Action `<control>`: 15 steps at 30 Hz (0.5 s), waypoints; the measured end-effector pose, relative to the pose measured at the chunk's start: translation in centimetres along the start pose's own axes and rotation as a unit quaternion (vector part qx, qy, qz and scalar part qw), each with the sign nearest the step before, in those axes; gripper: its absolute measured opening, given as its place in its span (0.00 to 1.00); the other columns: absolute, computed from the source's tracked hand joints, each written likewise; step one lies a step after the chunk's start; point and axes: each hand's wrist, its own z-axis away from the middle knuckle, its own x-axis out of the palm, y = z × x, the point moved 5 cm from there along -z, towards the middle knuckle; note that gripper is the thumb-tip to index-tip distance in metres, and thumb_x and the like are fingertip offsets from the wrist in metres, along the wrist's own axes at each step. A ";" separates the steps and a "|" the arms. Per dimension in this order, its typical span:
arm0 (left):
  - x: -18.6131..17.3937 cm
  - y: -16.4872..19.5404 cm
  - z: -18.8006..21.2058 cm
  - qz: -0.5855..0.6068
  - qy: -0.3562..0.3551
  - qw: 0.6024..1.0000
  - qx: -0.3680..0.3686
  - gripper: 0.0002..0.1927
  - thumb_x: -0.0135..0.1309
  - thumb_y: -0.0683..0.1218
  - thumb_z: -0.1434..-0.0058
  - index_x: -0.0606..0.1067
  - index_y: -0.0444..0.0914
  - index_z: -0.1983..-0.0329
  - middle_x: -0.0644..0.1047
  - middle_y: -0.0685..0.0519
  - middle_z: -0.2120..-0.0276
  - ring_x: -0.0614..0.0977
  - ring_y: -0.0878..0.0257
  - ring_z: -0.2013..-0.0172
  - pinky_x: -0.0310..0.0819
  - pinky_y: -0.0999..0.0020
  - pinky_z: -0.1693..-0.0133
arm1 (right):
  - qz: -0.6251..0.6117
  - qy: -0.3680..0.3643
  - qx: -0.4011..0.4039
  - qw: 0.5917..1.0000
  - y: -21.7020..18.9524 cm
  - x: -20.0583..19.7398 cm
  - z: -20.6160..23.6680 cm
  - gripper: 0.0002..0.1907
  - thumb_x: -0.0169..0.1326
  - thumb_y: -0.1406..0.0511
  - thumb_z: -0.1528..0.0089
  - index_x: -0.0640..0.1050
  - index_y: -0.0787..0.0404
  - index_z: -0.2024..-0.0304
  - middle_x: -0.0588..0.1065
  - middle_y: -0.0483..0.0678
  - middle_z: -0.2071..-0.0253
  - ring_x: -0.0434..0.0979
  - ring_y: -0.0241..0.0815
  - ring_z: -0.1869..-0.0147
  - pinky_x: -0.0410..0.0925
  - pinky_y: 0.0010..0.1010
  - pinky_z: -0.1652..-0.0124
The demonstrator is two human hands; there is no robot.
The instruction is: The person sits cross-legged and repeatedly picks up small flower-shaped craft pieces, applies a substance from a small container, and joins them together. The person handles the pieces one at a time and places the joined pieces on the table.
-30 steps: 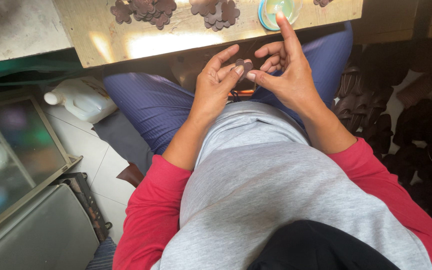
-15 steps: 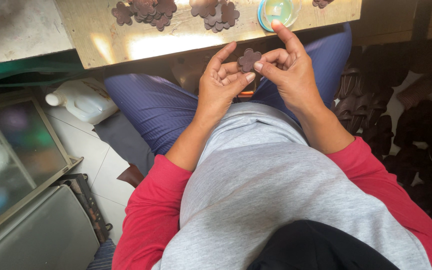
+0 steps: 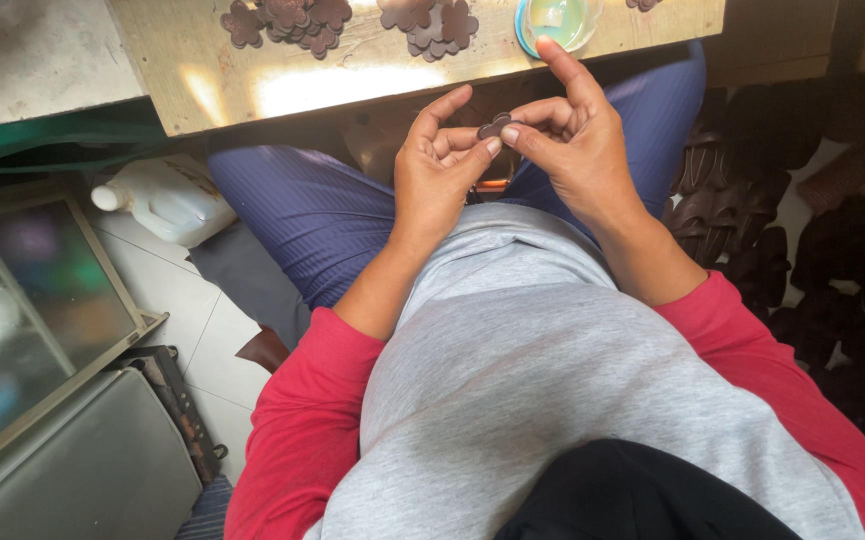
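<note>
Both hands meet over my lap, just below the edge of a wooden board (image 3: 352,75). Between their fingertips is a small dark brown flower-shaped piece (image 3: 493,127), seen edge-on and partly hidden by fingers. My left hand (image 3: 439,170) pinches it with thumb and forefinger. My right hand (image 3: 572,140) grips it from the other side, its index finger pointing up toward the board. Two heaps of similar brown flower pieces (image 3: 292,18) (image 3: 430,22) lie on the board.
A small round dish with a blue rim (image 3: 558,20) sits on the board near my right hand. A white plastic jug (image 3: 162,200) lies on the tiled floor at left, beside a glass-topped box (image 3: 32,310). Dark leather scraps (image 3: 782,230) pile up at right.
The flower piece lay flat facing me half a second ago; now it is turned edge-on and squeezed between both hands' fingertips. The hands stay over my lap.
</note>
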 end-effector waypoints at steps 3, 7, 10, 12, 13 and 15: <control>0.0 0.3 0.0 -0.003 -0.003 1.000 0.001 0.32 0.61 0.35 0.36 0.64 0.32 0.30 0.84 0.45 0.58 0.86 0.64 0.57 0.82 0.72 0.54 | -0.001 0.007 0.002 1.000 0.1 0.0 -0.1 0.43 0.61 0.77 0.33 0.53 0.66 0.21 0.80 0.49 0.55 0.81 0.34 0.48 0.74 0.24 0.46; 0.0 0.2 0.0 0.006 -0.006 1.000 -0.011 0.32 0.61 0.35 0.36 0.64 0.32 0.30 0.84 0.45 0.58 0.86 0.64 0.57 0.81 0.72 0.55 | 0.004 0.009 0.006 1.000 0.2 -0.2 -0.1 0.43 0.61 0.78 0.34 0.53 0.66 0.21 0.80 0.50 0.55 0.81 0.34 0.49 0.74 0.24 0.46; 0.0 0.0 0.0 -0.002 -0.003 1.000 -0.016 0.32 0.61 0.36 0.37 0.64 0.32 0.31 0.84 0.45 0.58 0.86 0.64 0.57 0.82 0.73 0.55 | 0.008 0.009 0.005 1.000 0.3 -0.3 -0.1 0.44 0.61 0.78 0.34 0.53 0.65 0.21 0.80 0.50 0.56 0.81 0.34 0.49 0.73 0.24 0.47; -0.1 -0.1 0.0 -0.012 -0.001 1.000 -0.014 0.32 0.62 0.36 0.37 0.64 0.32 0.31 0.84 0.46 0.58 0.86 0.65 0.57 0.82 0.73 0.55 | 0.005 0.009 0.004 1.000 0.4 -0.3 -0.1 0.44 0.61 0.78 0.34 0.53 0.65 0.21 0.80 0.50 0.56 0.81 0.34 0.49 0.73 0.24 0.47; -0.1 -0.1 0.0 -0.011 -0.001 1.000 -0.012 0.32 0.62 0.36 0.36 0.64 0.32 0.31 0.84 0.46 0.59 0.86 0.65 0.58 0.82 0.73 0.55 | 0.001 0.008 0.005 1.000 0.4 -0.2 -0.1 0.44 0.61 0.78 0.34 0.53 0.65 0.21 0.80 0.49 0.56 0.81 0.34 0.49 0.73 0.24 0.46; 0.0 -0.2 0.0 -0.011 -0.001 1.000 -0.010 0.31 0.61 0.36 0.36 0.65 0.32 0.31 0.84 0.46 0.59 0.86 0.64 0.58 0.81 0.73 0.55 | -0.007 0.006 0.006 1.000 0.4 -0.2 -0.1 0.44 0.61 0.78 0.34 0.53 0.65 0.21 0.80 0.49 0.56 0.81 0.35 0.49 0.73 0.24 0.46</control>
